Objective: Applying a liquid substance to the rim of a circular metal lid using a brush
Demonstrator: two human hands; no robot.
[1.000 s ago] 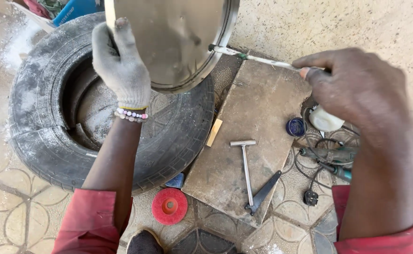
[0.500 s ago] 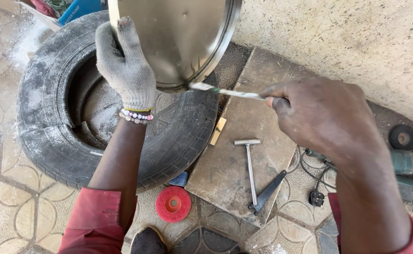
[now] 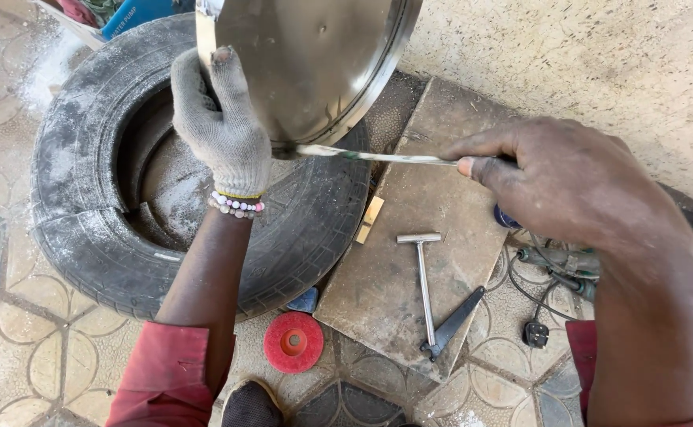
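Round shiny steel pan (image 3: pixel 315 63): stiff, slippery, light; we grasp its rim, gloved left hand (image 3: pixel 220 126); right hand (image 3: pixel 568 178) clenches thin metal rod (image 3: pixel 378 156).

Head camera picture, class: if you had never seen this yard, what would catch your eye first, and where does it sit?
First comes the shiny round metal pan at top centre, gripped at its edge by the gloved left hand. The bare right hand holds a thin metal rod to the pan's lower rim. Beneath lies a dusty old tyre on the left, with a flat stone slab carrying a small hammer, and a red disc beside it.
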